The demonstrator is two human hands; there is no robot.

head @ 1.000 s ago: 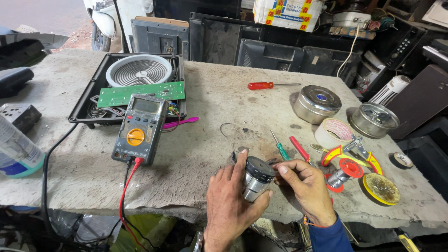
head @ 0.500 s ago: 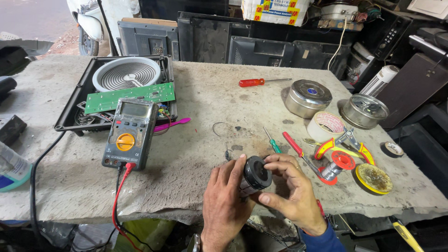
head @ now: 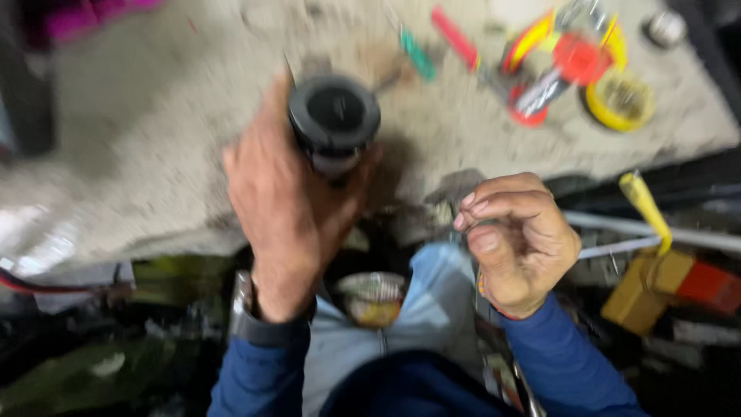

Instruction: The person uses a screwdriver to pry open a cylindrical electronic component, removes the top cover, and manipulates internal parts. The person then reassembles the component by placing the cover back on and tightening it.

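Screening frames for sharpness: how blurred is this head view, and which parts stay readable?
Head view: motion blur smears everything; the grey concrete bench top and the red and yellow tools at its far edge are streaked. The left hand holding the black round knob-like part and the curled right hand remain recognisable. Lighting is even, no glare.

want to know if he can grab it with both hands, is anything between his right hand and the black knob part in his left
Nothing visible does. The left hand holds the black round part up over the bench edge; the right hand, loosely curled, is apart to its right with only open space between. The picture is blurred, so a thin wire could go unseen.
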